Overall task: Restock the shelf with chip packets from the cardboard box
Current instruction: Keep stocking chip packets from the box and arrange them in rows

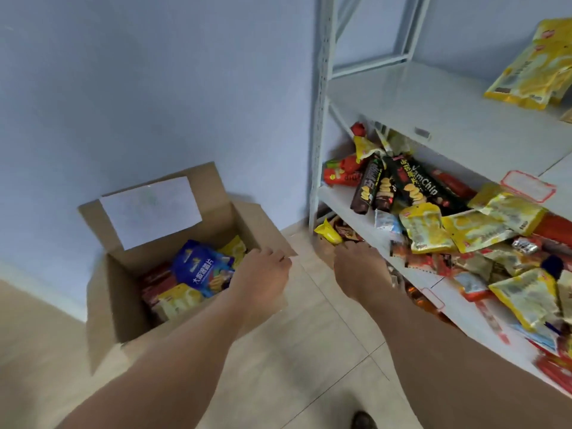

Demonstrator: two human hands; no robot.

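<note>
The right hand (359,267) hides its fingertips; beside it, the shelf (464,134) runs past the picture's right edge.

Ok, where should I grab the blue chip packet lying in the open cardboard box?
Take the blue chip packet by its raised upper edge, coming straight down from above: it lies on top of the other packets, and the cardboard box walls block side approaches. The left hand is nearest.

Head view, looking steeply down, close over floor (309,351)
</note>
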